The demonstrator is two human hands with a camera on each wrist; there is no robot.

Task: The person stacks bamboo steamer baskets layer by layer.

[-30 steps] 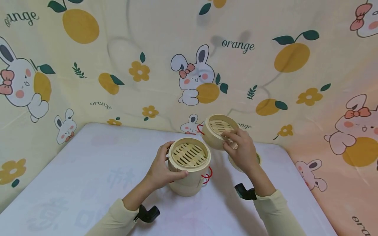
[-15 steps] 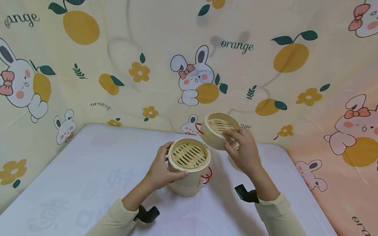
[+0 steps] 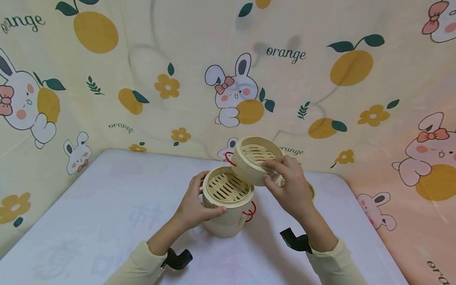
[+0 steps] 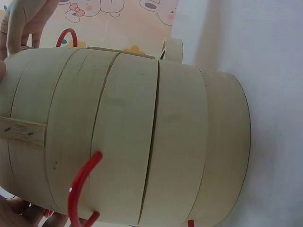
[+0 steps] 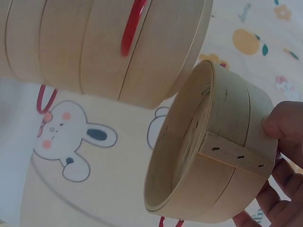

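A stack of small bamboo steamer baskets [image 3: 226, 223] stands upright on the white table, its slatted top facing up and red loop handles on its sides. My left hand [image 3: 187, 209] grips its left side near the top, thumb in front and fingers curled behind. My right hand [image 3: 292, 188] pinches the rim of a separate bamboo steamer basket [image 3: 247, 168], tilted above the stack's right rear rim. In the right wrist view this steamer basket [image 5: 232, 175] has its lower edge right at the stack's upper end [image 5: 161, 61]. Seams between tiers show in the left wrist view.
Behind my right hand, another round bamboo piece [image 3: 312, 191] sits on the table [image 3: 124, 206], mostly hidden. A cloth wall with rabbits and oranges [image 3: 192, 39] rises along the table's back edge. Black wrist mounts [image 3: 178, 258] project from both sleeves.
My right hand has carried the tilted steamer basket left and slightly down, so it now overlaps the stack's rim in the head view. My left hand and the stack have stayed still.
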